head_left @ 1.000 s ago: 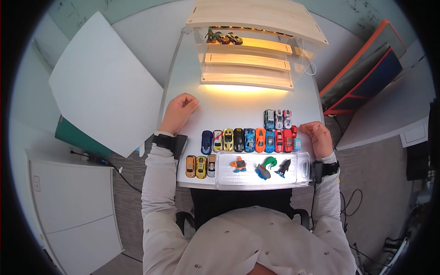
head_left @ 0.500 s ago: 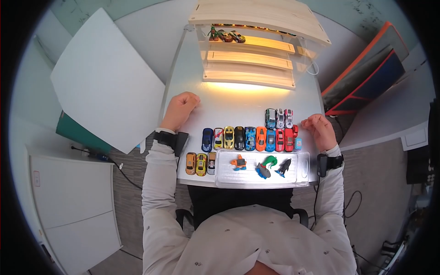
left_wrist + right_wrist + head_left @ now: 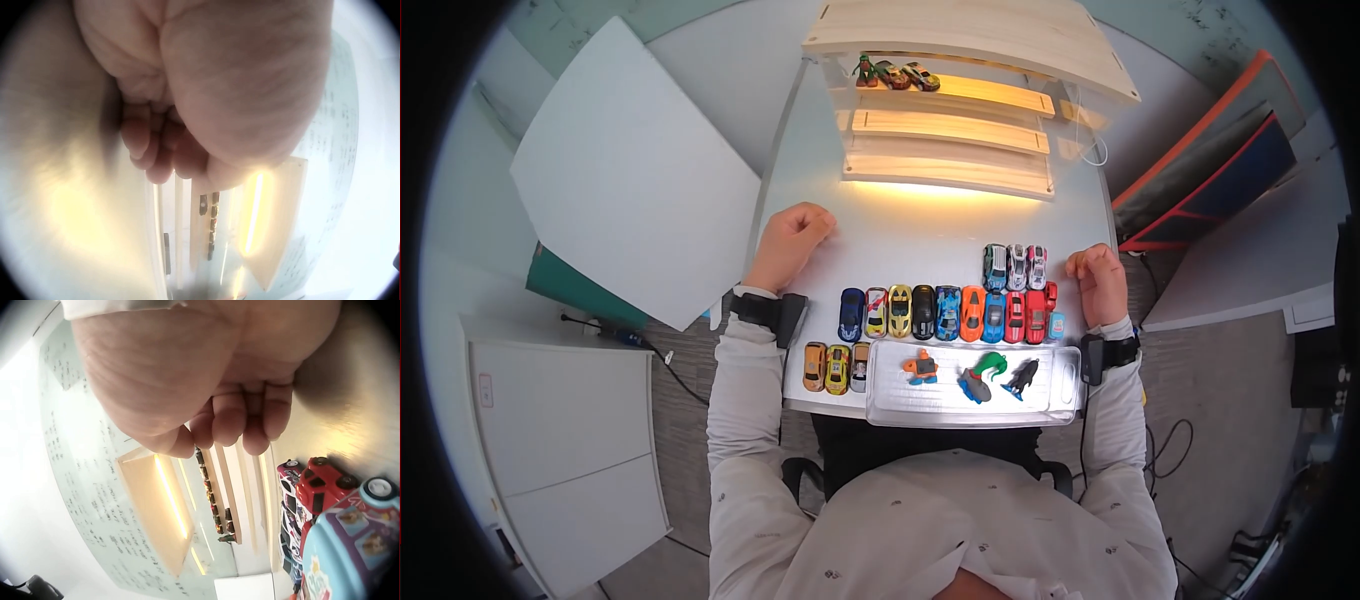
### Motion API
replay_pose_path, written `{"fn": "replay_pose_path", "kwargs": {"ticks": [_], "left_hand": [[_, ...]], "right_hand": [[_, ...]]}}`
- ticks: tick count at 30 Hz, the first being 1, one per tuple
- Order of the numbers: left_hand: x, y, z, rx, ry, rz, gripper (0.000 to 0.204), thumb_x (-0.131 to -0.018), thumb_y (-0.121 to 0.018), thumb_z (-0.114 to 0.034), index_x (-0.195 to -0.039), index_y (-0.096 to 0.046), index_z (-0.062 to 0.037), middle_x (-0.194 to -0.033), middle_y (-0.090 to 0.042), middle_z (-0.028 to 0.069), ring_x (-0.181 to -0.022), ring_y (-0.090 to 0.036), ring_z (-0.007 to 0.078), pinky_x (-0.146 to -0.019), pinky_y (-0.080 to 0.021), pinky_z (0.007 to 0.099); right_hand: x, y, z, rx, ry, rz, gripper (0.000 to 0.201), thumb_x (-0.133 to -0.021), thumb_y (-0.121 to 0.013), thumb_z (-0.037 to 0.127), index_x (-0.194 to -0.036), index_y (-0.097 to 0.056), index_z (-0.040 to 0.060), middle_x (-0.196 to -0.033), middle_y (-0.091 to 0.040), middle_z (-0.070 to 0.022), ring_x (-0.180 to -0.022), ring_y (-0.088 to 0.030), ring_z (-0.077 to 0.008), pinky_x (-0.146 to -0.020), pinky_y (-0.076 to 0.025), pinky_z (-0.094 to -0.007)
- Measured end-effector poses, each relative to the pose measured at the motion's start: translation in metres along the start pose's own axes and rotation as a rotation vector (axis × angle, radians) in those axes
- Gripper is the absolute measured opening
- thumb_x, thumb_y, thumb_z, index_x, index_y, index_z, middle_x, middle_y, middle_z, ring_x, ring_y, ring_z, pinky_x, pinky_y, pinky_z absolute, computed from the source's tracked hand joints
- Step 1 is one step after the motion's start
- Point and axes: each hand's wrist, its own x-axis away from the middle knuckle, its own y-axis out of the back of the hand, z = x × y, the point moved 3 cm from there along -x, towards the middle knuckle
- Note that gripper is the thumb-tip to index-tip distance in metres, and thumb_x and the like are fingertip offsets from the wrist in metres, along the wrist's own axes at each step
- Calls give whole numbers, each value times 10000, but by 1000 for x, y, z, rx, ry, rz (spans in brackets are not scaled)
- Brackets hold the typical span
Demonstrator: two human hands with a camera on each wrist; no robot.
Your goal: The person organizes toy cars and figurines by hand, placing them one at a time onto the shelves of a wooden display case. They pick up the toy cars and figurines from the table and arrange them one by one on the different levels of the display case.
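Note:
My left hand (image 3: 792, 245) rests on the table's left side, fingers loosely curled and holding nothing. On the right side lies my right hand (image 3: 1100, 285), its fingers also loosely curled around nothing, beside a small red car (image 3: 1051, 295) and a light blue toy (image 3: 1056, 325). Toy cars stand in a long row between the hands, with a white car (image 3: 1017, 267) among three behind it. An orange car (image 3: 814, 367) is at the front left. A clear tray (image 3: 880, 395) holds an orange figure (image 3: 921, 367), a green-and-grey one and a dark one (image 3: 1021, 378). Both palms fill the wrist views.
A lit wooden shelf unit (image 3: 950, 125) stands at the table's back, with a green figure (image 3: 865, 72) and two cars on its upper level. A white panel (image 3: 635, 180) leans at the left, and orange-edged panels (image 3: 1215, 170) stand at the right.
The head view has shifted slightly, so the shelf and tray appear a little larger. Both hands stay nearly where they were, and the toys keep their arrangement.

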Motion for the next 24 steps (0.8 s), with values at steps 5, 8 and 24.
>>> {"fn": "replay_pose_path", "kwargs": {"ticks": [5,8,24], "left_hand": [[4,-2,-6,10,64,9,127,-982,-685,-144,-974,-677,-17,-878,-668,-14,-771,-562,55,-704,-462,225],[5,-7,-11,40,73,39,70,-994,-660,-94,-1017,-667,-28,-919,-653,-24,-798,-554,55,-754,-463,211],[12,-4,-17,-111,-6,10,161,-984,-673,-180,-997,-687,-20,-873,-651,-13,-756,-551,68,-705,-472,239]], "right_hand": [[0,-2,-2,12,-10,-39,204,-1037,-521,102,-837,-497,69,-772,-542,-49,-810,-549,-163,-815,-441,-309],[-1,-1,-1,3,-20,-26,236,-1040,-520,103,-810,-477,80,-765,-540,-49,-804,-549,-168,-806,-439,-312],[0,1,-3,96,11,-28,338,-1041,-543,133,-718,-458,83,-737,-532,-44,-755,-536,-152,-736,-418,-295]]}}
